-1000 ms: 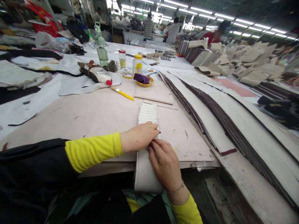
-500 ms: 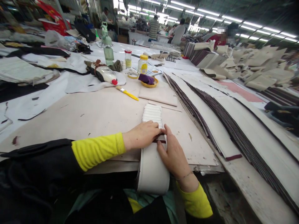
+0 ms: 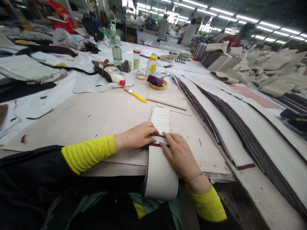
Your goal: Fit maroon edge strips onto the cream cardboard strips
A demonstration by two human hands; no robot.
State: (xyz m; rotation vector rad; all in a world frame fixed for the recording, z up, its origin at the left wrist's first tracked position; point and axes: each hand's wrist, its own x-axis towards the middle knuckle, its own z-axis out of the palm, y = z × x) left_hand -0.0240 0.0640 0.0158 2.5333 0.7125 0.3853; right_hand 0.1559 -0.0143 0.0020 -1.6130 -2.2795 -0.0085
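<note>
Left hand (image 3: 139, 135), half-curled, pinches one pale strip (image 3: 161, 175); right hand (image 3: 181, 155), likewise, its opposite edge; one brush (image 3: 136, 95), one yellow-lidded jar (image 3: 152, 67) beyond!

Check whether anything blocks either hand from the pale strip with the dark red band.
Nothing visible does: the left hand and right hand touch the pale strip near its dark red band; the yellow-handled paintbrush lies beyond them.
</note>
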